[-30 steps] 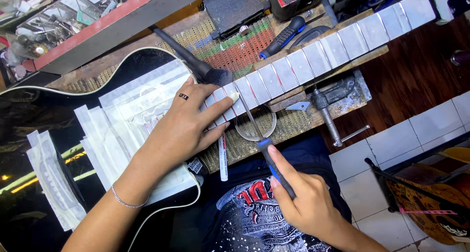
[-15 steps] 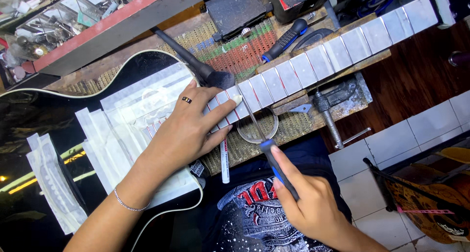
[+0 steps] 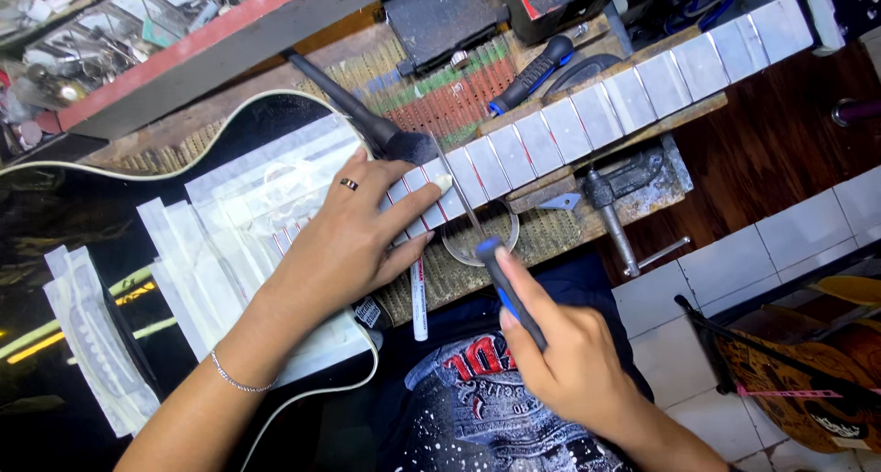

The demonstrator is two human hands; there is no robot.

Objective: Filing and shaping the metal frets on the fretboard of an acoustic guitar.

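A black guitar body (image 3: 55, 215) with a cream edge lies across my lap and the bench, partly covered with strips of white tape (image 3: 202, 252). Its neck (image 3: 606, 105) runs up to the right, the fingerboard masked with tape between the frets. My left hand (image 3: 353, 238), with a ring and a bracelet, presses flat on the fingerboard near the body. My right hand (image 3: 569, 362) grips the blue and black handle of a thin metal file (image 3: 459, 192), whose blade lies across a fret beside my left fingertips.
A white marker (image 3: 419, 302) lies on the bench edge below the neck. A small vise (image 3: 615, 192) sits under the neck. Another blue-handled tool (image 3: 532, 73), a black brush (image 3: 353, 114) and a dark box (image 3: 440, 18) lie behind. White floor tiles (image 3: 789, 233) and a carved wooden object (image 3: 798, 362) are at right.
My right hand has slid the file slightly along the fret; my left hand stays pressed on the fingerboard in nearly the same place.
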